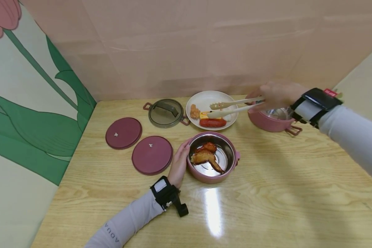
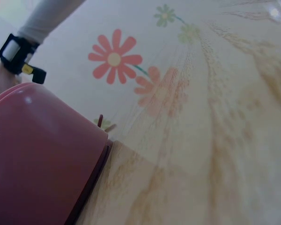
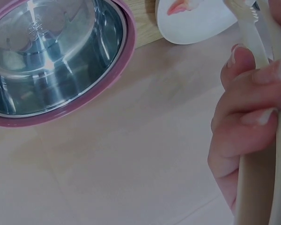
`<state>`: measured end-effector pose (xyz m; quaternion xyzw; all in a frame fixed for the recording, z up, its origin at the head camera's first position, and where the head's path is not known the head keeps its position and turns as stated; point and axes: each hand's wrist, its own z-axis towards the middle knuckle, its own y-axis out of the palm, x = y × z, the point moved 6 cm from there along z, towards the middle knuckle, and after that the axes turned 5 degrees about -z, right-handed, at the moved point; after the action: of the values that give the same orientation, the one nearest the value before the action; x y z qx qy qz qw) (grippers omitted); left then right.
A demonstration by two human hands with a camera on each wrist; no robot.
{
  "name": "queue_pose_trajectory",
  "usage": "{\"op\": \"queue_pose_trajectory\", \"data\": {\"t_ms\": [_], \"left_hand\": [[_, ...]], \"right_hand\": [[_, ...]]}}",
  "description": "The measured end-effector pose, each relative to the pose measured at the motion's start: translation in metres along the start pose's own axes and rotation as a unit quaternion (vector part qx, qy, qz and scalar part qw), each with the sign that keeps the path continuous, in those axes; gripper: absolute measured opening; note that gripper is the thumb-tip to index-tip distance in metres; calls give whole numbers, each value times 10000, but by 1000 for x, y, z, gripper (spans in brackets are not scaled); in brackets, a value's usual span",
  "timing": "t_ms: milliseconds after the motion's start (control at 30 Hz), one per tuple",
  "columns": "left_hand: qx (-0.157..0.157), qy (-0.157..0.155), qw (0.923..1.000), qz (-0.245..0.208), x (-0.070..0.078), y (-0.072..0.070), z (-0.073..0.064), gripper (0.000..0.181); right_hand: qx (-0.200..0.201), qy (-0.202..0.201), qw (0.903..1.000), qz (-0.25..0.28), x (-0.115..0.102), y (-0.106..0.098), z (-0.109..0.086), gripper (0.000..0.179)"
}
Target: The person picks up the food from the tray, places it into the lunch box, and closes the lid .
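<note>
In the head view my left hand holds the left side of a pink pot, its fingertips at the rim. Roasted chicken pieces lie on the pot's steel bottom. My right hand grips cream-coloured tongs at the back right. Their two tips stand apart over a white plate. On that plate are a red sausage, a yellow piece and a brown fried piece. In the right wrist view, curled fingers wrap the tongs.
A second pink pot with a shiny steel inside stands under my right hand. Two maroon round lids lie at the left. Behind them is a dark glass lid with a black handle. A wall borders the table's back.
</note>
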<state>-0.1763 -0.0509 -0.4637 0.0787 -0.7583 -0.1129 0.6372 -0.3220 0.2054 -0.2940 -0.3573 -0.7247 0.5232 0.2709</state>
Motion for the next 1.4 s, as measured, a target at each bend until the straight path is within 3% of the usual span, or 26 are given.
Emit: {"op": "queue_pose_trajectory", "data": {"t_ms": [333, 1100, 1400], "left_hand": [[-29, 34, 10000, -55, 0, 1, 0, 47], [-63, 96, 9999, -70, 0, 1, -3, 48], [-37, 110, 9999, -52, 2, 0, -4, 48]], "right_hand": [[53, 22, 9996, -292, -2, -3, 8, 50], [-339, 348, 9982, -364, -12, 0, 24, 56], [-393, 172, 9981, -432, -13, 1, 25, 55]]}}
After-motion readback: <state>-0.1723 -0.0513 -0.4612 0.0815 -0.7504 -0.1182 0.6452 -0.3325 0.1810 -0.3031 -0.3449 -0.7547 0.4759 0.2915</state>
